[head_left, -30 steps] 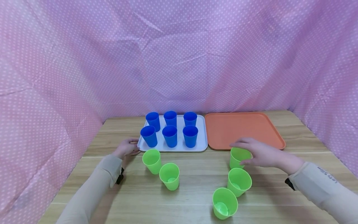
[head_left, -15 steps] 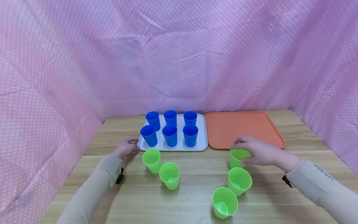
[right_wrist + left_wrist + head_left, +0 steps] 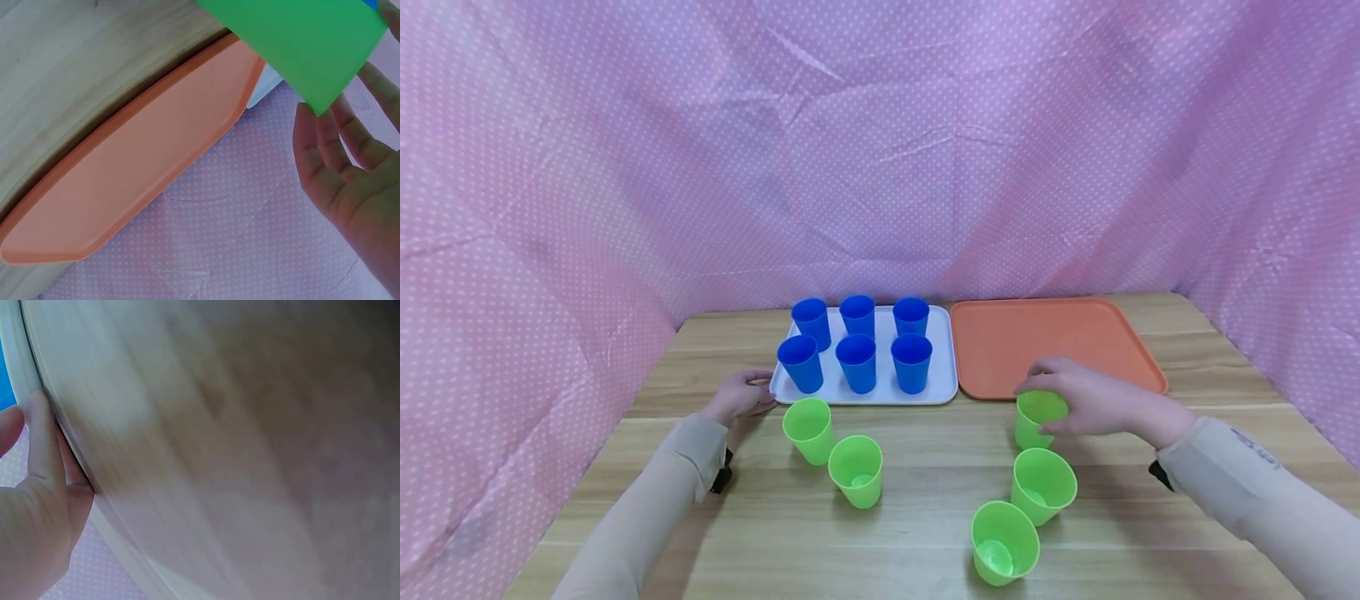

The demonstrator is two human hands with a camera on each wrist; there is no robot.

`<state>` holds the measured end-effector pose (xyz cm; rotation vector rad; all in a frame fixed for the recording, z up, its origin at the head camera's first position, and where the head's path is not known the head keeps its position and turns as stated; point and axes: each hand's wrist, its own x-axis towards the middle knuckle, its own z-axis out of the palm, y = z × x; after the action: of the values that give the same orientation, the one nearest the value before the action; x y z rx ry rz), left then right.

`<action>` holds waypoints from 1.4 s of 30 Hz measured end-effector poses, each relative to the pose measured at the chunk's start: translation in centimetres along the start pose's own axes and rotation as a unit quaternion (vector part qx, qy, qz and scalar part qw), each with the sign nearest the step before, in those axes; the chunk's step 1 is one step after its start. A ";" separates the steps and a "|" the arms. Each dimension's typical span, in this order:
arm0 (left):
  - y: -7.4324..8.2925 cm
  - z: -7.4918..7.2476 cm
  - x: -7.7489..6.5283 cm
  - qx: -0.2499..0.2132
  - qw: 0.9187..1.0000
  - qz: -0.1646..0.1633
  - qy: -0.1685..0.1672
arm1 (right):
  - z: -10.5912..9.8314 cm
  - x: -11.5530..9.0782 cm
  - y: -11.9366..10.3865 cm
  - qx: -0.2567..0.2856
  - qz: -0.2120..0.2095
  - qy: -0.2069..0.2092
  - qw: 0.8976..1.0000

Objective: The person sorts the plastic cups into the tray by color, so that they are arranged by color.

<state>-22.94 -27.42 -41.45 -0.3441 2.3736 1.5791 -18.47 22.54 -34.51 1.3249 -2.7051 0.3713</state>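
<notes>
My right hand [image 3: 1093, 404] holds a lime-green cup [image 3: 1036, 425] near its rim, fingers on the far side and thumb on the near side. The right wrist view shows the fingertips against the rim of this green cup [image 3: 306, 44]. At the left end of a white tray [image 3: 880, 397], my left hand [image 3: 741, 396] rests its fingers on the edge. In the left wrist view the fingers of this left hand [image 3: 44, 487] lie fairly straight along the tray's side. Two rows of blue cups [image 3: 857, 367] stand upright on the white tray.
An orange tray [image 3: 1045, 342] with nothing on it adjoins the white tray. Two green cups [image 3: 1043, 487] [image 3: 1003, 546] stand in front of the held one; two more [image 3: 808, 429] [image 3: 857, 472] stand before the white tray. Pink dotted cloth [image 3: 880, 167] hangs behind the wooden table [image 3: 925, 483].
My right hand has closed in around the green cup's rim and shifted slightly left; the cup's rim now sits a little higher. My left hand and the other cups stay put.
</notes>
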 end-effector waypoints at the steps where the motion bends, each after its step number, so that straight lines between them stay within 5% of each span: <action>1: 0.0 0.0 0.0 0.001 1.000 0.000 -0.001 | 0.0 0.1 0.1 0.000 0.000 0.006 1.000; 6: 0.0 -0.2 0.4 0.006 1.000 0.002 -0.001 | -0.5 1.2 0.8 0.004 -0.001 0.050 0.999; 22: 0.5 -0.9 1.5 0.014 1.000 -0.004 -0.007 | -0.2 7.4 4.2 -0.011 0.113 0.152 0.982; 42: 0.5 -1.2 2.8 0.011 1.000 0.005 -0.013 | 1.6 10.7 8.0 0.035 0.235 0.087 0.967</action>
<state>-25.80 -28.52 -41.55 -0.3069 2.3745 1.5508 -31.32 18.62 -35.27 0.6066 -2.8465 0.5972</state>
